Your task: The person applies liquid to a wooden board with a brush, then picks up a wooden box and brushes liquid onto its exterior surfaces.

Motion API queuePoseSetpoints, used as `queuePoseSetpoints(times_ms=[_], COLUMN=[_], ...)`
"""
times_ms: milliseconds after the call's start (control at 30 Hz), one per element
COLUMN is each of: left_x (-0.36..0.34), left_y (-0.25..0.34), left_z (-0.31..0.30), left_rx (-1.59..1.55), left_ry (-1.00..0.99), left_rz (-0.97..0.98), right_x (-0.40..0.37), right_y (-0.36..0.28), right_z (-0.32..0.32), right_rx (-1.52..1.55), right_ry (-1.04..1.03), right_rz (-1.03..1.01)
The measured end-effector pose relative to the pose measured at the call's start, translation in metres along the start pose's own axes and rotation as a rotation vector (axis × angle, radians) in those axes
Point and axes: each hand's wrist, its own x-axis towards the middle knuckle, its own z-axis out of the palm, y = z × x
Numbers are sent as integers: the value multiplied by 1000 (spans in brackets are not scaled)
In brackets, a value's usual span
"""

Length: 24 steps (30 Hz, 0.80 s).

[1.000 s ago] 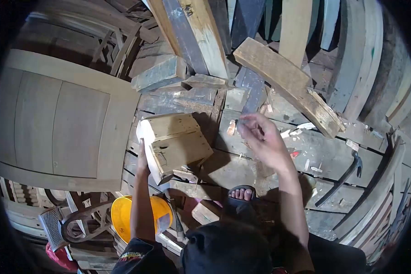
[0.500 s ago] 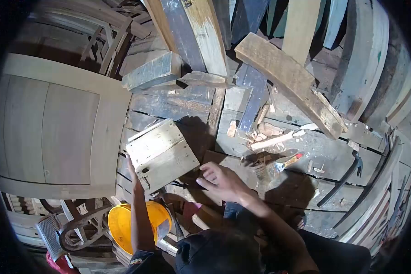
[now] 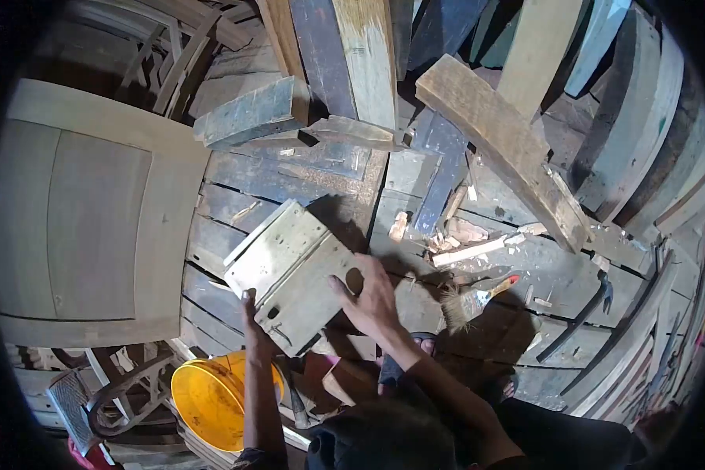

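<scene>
One smooth, round yellow bucket beneath the left forearm. Next, left hand at the lower left edge of a blocky, dark-dotted wooden box, fingers largely hidden, grip impossible to tell. Right hand against the box's right side, thumb and fingers apart. Beyond, to the right, a splayed, bristly paintbrush, a slim dark hammer, pale jagged chips; farther, a rough, notched beam. Since half a second ago: right hand from just beside the box to touching, box slightly turned.
</scene>
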Motion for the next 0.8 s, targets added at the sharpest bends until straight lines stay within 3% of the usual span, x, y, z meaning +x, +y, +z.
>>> queuePoseSetpoints(times_ms=[33,133,167,200,300,333,433,533,667,800], left_x=[-13,-17,5,-14,-5,-11,-22,-38,-21,-11], left_y=[2,-20,-53,-43,-79,-83,-88,-81,-123,-128], left_z=[25,44,19,57,52,57,71,88,52,50], left_rx=[-13,-11,-59,-122,47,9,-184,-237,-183,-156], left_ry=[134,120,58,112,-71,-62,-112,-106,-223,-182], left_rz=[1,-12,36,68,48,-80,-193,-183,-199,-189], right_x=[6,30,40,52,85,95,95,93,89,88], right_y=[-7,-17,-12,0,-5,-2,-5,-6,-10,-9], right_z=[-18,-54,-63,-67,-96,-104,-109,-112,-116,-122], right_rx=[27,-54,-50,-103,-98,-100,-123,-134,-178,-199], right_ry=[-51,-55,-49,-77,-103,-186,-159,-186,-167,-133], right_rz=[8,25,12,11,5,37,59,93,107,150])
